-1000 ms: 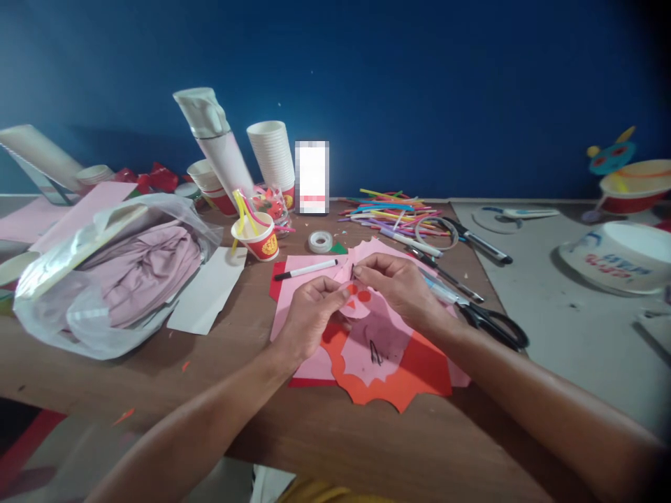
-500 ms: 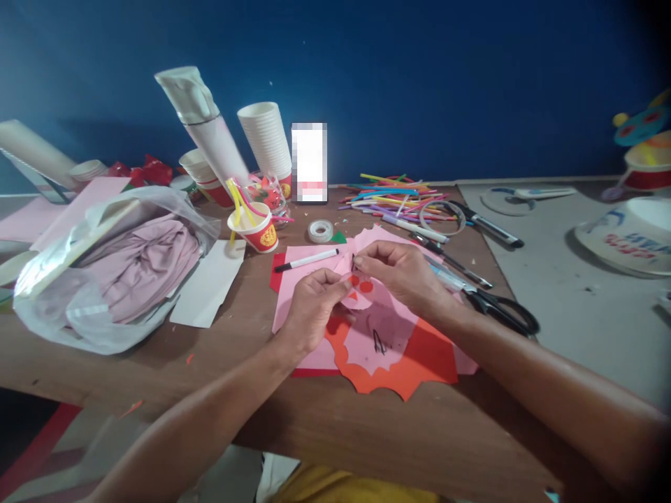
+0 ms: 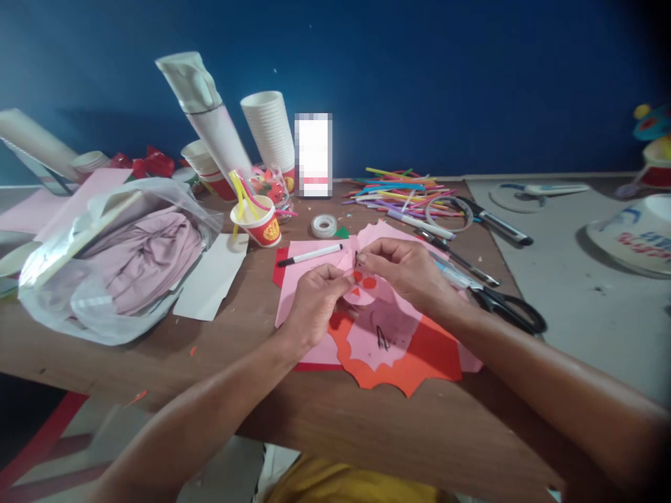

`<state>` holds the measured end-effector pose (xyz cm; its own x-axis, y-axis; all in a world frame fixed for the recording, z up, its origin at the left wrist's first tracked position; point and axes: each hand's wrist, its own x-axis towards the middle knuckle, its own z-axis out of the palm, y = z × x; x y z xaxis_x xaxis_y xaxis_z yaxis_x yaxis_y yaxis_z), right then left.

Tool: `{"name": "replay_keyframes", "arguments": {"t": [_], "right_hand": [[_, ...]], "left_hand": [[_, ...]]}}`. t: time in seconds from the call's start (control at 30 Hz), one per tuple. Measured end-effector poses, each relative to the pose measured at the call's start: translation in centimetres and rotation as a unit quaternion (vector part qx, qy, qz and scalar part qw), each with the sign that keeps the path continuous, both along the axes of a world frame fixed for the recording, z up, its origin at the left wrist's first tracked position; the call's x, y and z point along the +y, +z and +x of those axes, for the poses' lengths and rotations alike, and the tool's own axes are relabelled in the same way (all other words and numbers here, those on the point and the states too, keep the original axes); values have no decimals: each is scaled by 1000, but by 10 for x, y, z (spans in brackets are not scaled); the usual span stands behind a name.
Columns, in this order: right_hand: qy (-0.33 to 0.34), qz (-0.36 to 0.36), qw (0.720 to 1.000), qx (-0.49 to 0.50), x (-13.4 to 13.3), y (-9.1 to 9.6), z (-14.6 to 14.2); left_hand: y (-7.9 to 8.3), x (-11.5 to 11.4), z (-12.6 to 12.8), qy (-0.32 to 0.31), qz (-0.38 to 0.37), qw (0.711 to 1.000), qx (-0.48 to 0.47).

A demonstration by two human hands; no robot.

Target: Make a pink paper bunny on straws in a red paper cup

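Note:
My left hand [image 3: 314, 304] and my right hand [image 3: 401, 269] meet over a small pink paper cut-out [image 3: 361, 292] with red dots on it, both pinching it by its upper edge above the table. Under the hands lies an orange scalloped paper shape [image 3: 414, 363] with a pink scalloped piece [image 3: 385, 335] on top, marked with short black strokes. These rest on pink paper sheets [image 3: 301, 279] and a red sheet. A black-capped white marker [image 3: 309, 255] lies on the pink sheet just beyond my left hand.
Black scissors [image 3: 511, 311] and pens lie right of my right wrist. Coloured straws [image 3: 401, 195], a tape roll [image 3: 323, 225], a red paper cup [image 3: 261, 223], stacked white cups [image 3: 271, 136] and a plastic bag of pink fabric [image 3: 131, 258] stand around. A grey mat [image 3: 571, 279] covers the right.
The view has shifted a little, so the table items sit higher in the picture. My hands stay pinched on the pink cut-out in the same place over the papers.

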<state>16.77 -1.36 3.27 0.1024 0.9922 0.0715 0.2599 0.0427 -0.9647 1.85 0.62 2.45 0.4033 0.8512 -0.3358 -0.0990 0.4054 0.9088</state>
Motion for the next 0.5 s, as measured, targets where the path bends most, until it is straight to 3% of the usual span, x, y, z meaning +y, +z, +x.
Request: {"name": "replay_keyframes", "arguments": {"t": [0.5], "right_hand": [[8,-8,1000,24,0,2,-2]], "left_hand": [[2,-1,1,10,-3,1000,10]]}}
